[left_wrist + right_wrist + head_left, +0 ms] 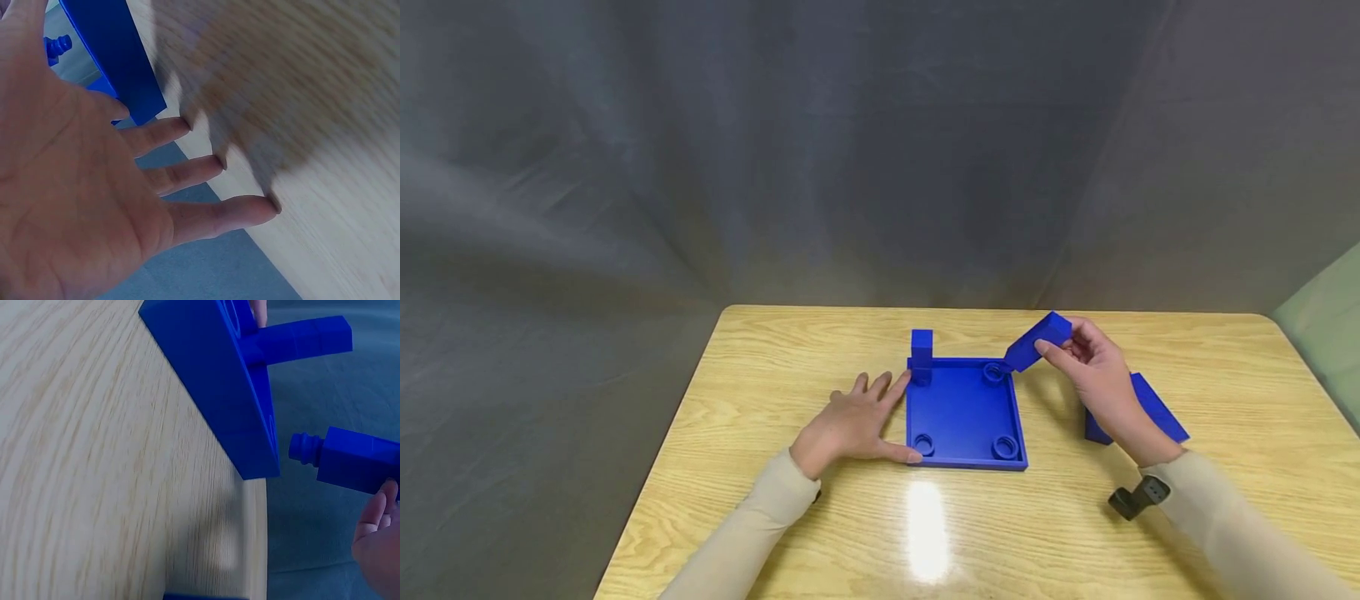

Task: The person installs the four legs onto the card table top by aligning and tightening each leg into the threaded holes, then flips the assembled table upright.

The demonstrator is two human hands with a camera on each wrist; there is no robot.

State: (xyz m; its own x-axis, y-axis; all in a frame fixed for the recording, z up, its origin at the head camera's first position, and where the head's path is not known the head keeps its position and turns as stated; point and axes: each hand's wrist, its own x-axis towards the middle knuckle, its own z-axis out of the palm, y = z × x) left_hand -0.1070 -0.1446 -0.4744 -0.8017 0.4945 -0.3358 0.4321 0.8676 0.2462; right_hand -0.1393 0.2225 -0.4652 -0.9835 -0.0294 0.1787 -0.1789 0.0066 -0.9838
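Observation:
A square blue tray-like base [966, 417] lies on the table, with ring-shaped sockets in three corners and a blue post [922, 350] standing in the far left one. My left hand [853, 421] is spread at the base's left side, thumb on the near left corner and index finger by the post. Between thumb and fingers my right hand [1097, 367] pinches a second blue post [1037, 342], tilted over the far right socket [993, 372]. In the right wrist view, that post's ridged round peg [305, 449] points toward the base, apart from it.
More blue pieces [1157, 408] lie on the wooden table [850, 533] to the right, partly hidden behind the right hand and wrist. A dark grey curtain [887, 167] hangs behind the table's far edge. A black wrist device [1138, 497] sits at the right cuff.

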